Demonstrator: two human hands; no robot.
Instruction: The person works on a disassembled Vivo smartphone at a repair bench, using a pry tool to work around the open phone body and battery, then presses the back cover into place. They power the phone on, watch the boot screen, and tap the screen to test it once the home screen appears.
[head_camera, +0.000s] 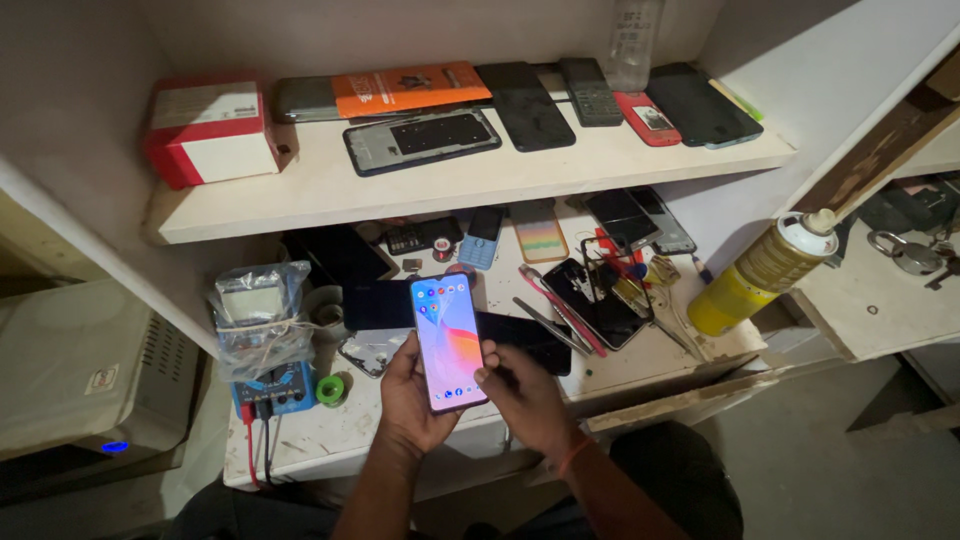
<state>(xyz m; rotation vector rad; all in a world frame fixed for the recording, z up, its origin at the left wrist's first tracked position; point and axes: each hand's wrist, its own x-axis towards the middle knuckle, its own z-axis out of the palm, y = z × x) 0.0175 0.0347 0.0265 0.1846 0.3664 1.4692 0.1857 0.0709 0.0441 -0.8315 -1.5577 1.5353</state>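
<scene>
A person seated at a cluttered repair bench holds a lit smartphone (449, 340) upright over the front edge of the worktop (420, 440), the screen glowing with rows of icons. The left hand (412, 400) cradles the phone from behind and below, fingers wrapped around its lower left side; the right hand (522, 392) grips the lower right edge, thumb resting at the side of the glass. A thin orange band circles the right wrist.

The phone hangs over the person's lap, not over the bench, so by the look of it a slipped grip could send it past the edge to the floor. The thumb at the screen's margin could also trigger an unwanted touch.

Just beyond the hands lie a dark phone panel (520, 340), tweezers (548, 325) and a pink-handled tool (563, 310), near enough that lowering the phone face down could scratch its glass. To the left, a multimeter wrapped in clear plastic (262, 330) stands with its red and black leads (258, 440) trailing off the bench front, where a sleeve or knee could snag them. A green spool (331, 388) sits beside it.

Farther right, a yellow spray can (762, 275) leans tilted at the bench corner and looks liable to roll or topple if bumped. On the upper shelf (480, 180), a red and white box (208, 130), an orange-covered phone (385, 92) and several more handsets lie flat.
</scene>
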